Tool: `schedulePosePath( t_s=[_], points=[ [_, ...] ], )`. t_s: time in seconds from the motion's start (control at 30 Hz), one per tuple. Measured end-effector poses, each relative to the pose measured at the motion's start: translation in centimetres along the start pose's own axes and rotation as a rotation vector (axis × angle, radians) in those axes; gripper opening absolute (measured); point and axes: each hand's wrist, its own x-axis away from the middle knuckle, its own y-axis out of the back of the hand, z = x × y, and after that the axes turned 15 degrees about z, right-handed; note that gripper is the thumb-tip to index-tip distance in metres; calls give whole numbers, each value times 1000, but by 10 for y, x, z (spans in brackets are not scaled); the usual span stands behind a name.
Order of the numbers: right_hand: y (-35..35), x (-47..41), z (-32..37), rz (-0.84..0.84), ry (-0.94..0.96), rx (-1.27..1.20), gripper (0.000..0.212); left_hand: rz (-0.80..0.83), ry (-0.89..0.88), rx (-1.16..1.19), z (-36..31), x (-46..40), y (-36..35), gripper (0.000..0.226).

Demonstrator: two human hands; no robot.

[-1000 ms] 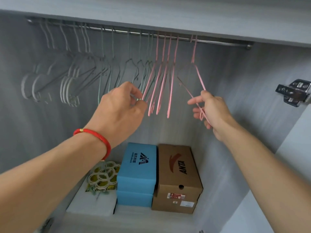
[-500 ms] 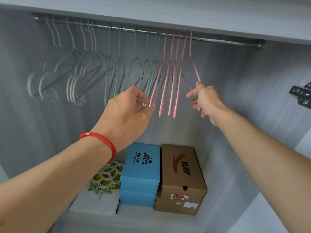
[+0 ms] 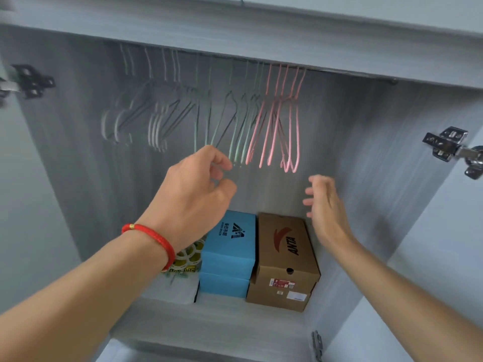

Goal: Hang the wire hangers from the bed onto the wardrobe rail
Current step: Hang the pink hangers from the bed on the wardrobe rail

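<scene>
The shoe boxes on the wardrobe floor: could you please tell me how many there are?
2. A blue shoe box stands left of centre on the wardrobe floor; a brown Anta shoe box stands right beside it. The left forearm may hide others.

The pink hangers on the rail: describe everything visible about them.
The pink hangers are thin wire with what looks like a pink coating. About five hang bunched at the right end of the row on the wardrobe rail, hooks over it, bodies slanting and overlapping, beside the green hangers. The picture is blurred. Neither the left hand nor the right hand touches them.
</scene>
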Motion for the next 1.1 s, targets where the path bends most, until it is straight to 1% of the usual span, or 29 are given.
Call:
schedulePosePath(
  t_s=[0.03, 0.1, 0.17, 0.23, 0.3, 0.37, 0.47, 0.53, 0.6, 0.73, 0.8, 0.9, 0.97, 1.03, 1.1],
  points=[
    [-8, 23, 0, 37, 54, 29, 47, -5, 6, 6, 2, 14, 4, 23],
    [-29, 67, 2, 132, 106, 47, 47, -27, 38, 35, 10, 47, 9, 23],
    [-60, 103, 6, 238, 146, 19, 50, -79, 93, 77, 23, 88, 13, 24],
    [-100, 139, 13, 366, 140, -58, 50, -134, 191, 130, 42, 135, 12, 25],
    [-146, 178, 23, 525, 130, -171, 48, -201, 332, 174, 65, 187, 9, 24],
    [-198, 219, 32, 697, 118, -245, 49, -295, 482, 182, 90, 243, 9, 31],
    [-275, 288, 51, 975, 127, -338, 64, -443, 705, 176, 122, 342, 10, 36],
    [-316, 334, 72, 1163, 150, -373, 64, -516, 864, 115, 135, 415, 12, 37],
    [-346, 379, 92, 1320, 171, -404, 62, -560, 1048, -4, 141, 488, 13, 36],
    [-380, 454, 119, 1499, 220, -425, 54, -659, 1406, -197, 139, 605, 13, 39],
    [-386, 481, 127, 1593, 209, -406, 57, -650, 1535, -235, 141, 636, 12, 42],
    [-386, 509, 128, 1682, 174, -382, 60, -507, 1715, -220, 152, 653, 6, 62],
    [-382, 519, 126, 1698, 160, -365, 52, -431, 1782, -204, 161, 653, 3, 71],
    [-376, 524, 124, 1697, 151, -330, 42, -372, 1839, -302, 172, 653, 4, 69],
    [-371, 525, 122, 1695, 147, -292, 38, -335, 1877, -365, 179, 652, 11, 65]
  ],
)
